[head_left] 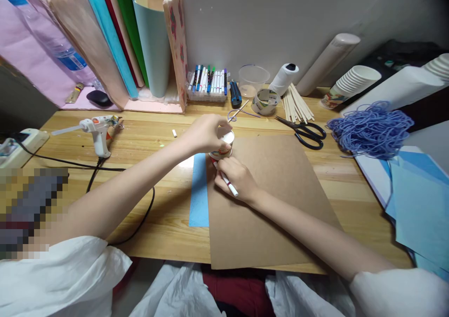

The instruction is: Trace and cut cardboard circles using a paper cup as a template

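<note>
My left hand (206, 132) is closed on a small printed paper cup (227, 138), its fingers over the white end. The cup stands at the upper left corner of a brown cardboard sheet (277, 209). Just below it, my right hand (240, 176) grips a white marker (230, 186) with a dark red band, its tip end close to the base of the cup. Where the tip touches is hard to make out. A blue paper strip (199, 200) lies along the sheet's left edge. Behind the cup is a thin stick (242, 109) with purple string.
A glue gun (100, 130) with its cord lies at left. Along the back are markers (208, 81), a cutter (235, 94), a tape roll (265, 102) and wooden sticks (296, 104). Scissors (307, 132), purple string (372, 127) and blue paper sheets (421, 205) sit at right.
</note>
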Demonstrator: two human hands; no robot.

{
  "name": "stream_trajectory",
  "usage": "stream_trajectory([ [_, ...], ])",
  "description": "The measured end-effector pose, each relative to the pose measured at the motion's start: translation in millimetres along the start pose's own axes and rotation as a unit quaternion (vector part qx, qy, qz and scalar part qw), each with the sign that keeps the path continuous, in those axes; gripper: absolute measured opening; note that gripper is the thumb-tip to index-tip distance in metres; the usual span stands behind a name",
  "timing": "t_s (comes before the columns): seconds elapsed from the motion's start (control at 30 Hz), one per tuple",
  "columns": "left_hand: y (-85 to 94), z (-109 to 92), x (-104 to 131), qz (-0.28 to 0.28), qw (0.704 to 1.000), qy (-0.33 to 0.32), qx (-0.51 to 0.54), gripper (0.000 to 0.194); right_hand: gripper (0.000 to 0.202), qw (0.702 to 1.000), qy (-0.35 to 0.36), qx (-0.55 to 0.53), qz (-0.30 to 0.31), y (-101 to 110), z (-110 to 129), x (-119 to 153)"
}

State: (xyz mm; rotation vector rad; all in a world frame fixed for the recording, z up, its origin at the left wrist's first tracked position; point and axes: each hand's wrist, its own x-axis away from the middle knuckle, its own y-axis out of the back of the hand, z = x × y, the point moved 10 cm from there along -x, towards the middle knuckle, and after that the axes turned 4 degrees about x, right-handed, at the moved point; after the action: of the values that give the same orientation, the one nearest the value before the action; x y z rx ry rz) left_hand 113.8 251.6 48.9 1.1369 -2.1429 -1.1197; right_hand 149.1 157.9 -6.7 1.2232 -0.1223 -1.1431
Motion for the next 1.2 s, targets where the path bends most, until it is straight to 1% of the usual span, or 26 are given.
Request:
stream_trajectory([
  [0.13, -0.1, 1, 0, 0.001, 1.000, -0.001, 0.003, 0.044, 0.017, 1.000, 0.005, -0.004, 0.015, 3, -2, 6],
  [0.27, 0.0, 0, 0, 0.001, 1.000, -0.003, 0.001, 0.044, 0.019, 1.000, 0.002, -0.016, 0.014, 9, -6, 13],
  [0.5, 0.2, -2, 0, 0.001, 1.000, -0.002, 0.001, 0.044, 0.017, 0.998, -0.024, -0.062, 0.010, 22, -22, 20],
  [0.67, -0.3, 0, 0, 0.002, 1.000, 0.003, 0.003, 0.044, 0.010, 0.995, -0.080, -0.065, 0.014, 34, -45, 24],
  [0.73, -0.3, -1, 0, 0.003, 1.000, 0.002, 0.002, 0.044, 0.007, 0.990, -0.120, -0.069, 0.013, 38, -59, 28],
  [0.8, -0.3, -1, -1, 0.005, 1.000, 0.003, 0.004, 0.044, 0.003, 0.980, -0.171, -0.097, 0.009, 38, -73, 34],
  [0.87, -0.5, -1, -1, 0.007, 1.000, 0.003, 0.003, 0.044, 0.002, 0.966, -0.213, -0.147, -0.011, 38, -84, 41],
  [0.9, -0.8, -1, -1, 0.007, 1.000, 0.001, 0.002, 0.044, 0.003, 0.958, -0.225, -0.174, -0.031, 39, -87, 44],
  [0.97, -2.3, -1, 0, 0.006, 1.000, -0.004, -0.002, 0.044, 0.006, 0.945, -0.232, -0.216, -0.085, 45, -91, 47],
  [1.03, -4.5, -2, 3, 0.000, 1.000, -0.008, -0.015, 0.043, 0.012, 0.937, -0.223, -0.233, -0.136, 54, -93, 46],
  [1.1, -6.5, -6, 7, -0.013, 0.999, -0.022, -0.039, 0.037, 0.017, 0.934, -0.208, -0.239, -0.166, 63, -93, 37],
  [1.2, -4.5, -20, 16, -0.056, 0.992, -0.062, -0.098, 0.023, 0.019, 0.936, -0.181, -0.248, -0.172, 74, -94, 9],
])
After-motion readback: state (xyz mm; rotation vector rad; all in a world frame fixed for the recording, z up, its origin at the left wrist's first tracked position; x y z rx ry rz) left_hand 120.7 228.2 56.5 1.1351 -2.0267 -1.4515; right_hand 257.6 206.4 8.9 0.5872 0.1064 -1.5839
